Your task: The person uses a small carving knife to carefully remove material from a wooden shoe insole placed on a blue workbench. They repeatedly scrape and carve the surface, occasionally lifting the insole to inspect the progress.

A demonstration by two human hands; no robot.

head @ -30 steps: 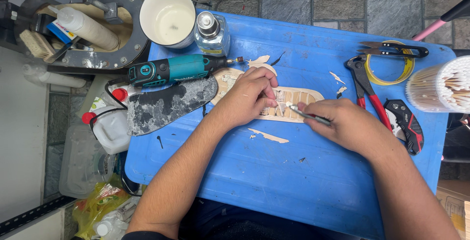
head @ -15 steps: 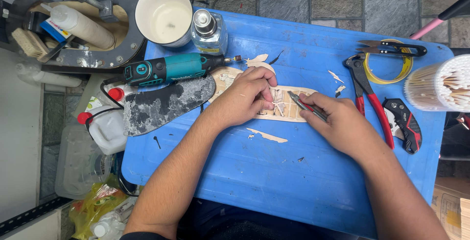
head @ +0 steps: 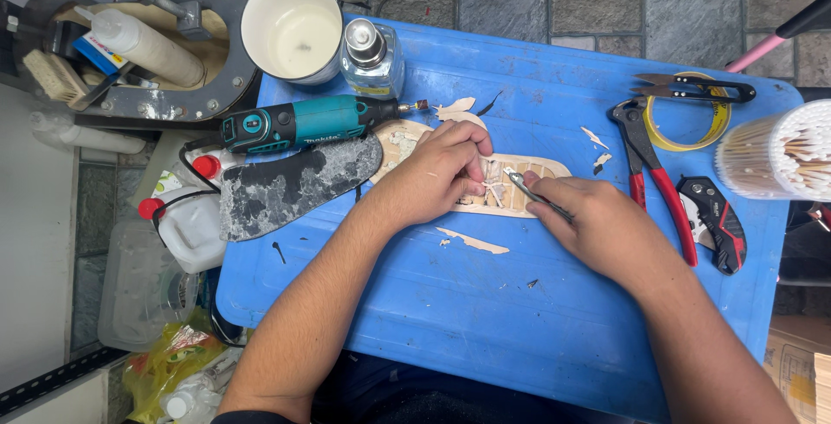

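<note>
Head view: left hand [head: 437, 173] stays pressing the wooden piece [head: 519, 183]; right hand [head: 597, 229], gripping thin tweezers [head: 537, 196], has edged back toward it.

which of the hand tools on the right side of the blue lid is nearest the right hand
The red-handled pliers, lying just beside the right hand; the black folding knife and black snips lie farther off.

On the blue lid [head: 519, 320]: teal rotary tool [head: 303, 123], red-handled pliers [head: 653, 177], folding knife [head: 714, 221], snips [head: 692, 88], white cup [head: 293, 30], glass bottle [head: 370, 59], tub of cotton swabs [head: 779, 160].
</note>
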